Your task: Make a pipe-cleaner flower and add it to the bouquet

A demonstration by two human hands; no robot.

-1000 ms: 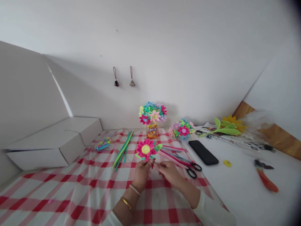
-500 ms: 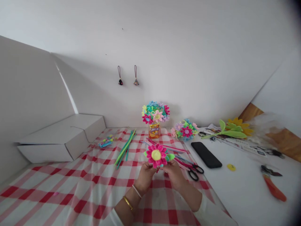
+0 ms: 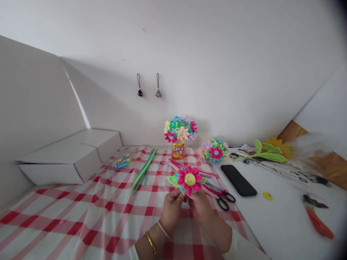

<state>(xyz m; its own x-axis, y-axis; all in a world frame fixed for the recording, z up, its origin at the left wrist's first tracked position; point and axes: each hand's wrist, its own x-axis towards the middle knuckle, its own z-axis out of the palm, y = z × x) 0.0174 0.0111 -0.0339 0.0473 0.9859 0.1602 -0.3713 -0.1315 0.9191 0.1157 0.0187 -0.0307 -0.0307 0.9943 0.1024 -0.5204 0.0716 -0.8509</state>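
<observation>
A pink pipe-cleaner flower [image 3: 190, 180] with a yellow centre faces me, held up over the checked cloth. Green and teal leaves stick out around its petals. My left hand [image 3: 173, 206] pinches it from below, the fingers closed near the stem. Against it, my right hand [image 3: 200, 206] is also closed just under the bloom; the flower and the hand itself hide its fingertips. The stem between the hands is mostly hidden. Black-handled scissors [image 3: 223, 204] lie right of my right hand, beside pink and blue pipe cleaners [image 3: 208, 174].
Behind stands an orange can [image 3: 178, 151] filled with a flower bouquet [image 3: 180, 130]; a second flower bunch [image 3: 216, 151] lies to its right. Green pipe cleaners [image 3: 144, 170] and a white box [image 3: 73, 155] are left. A phone [image 3: 238, 180] and orange-handled pliers [image 3: 317, 218] lie right.
The flower has turned and shifted slightly right, showing more green leaf on its left. My hands have drawn closer together beneath it. The whole view has shifted a little.
</observation>
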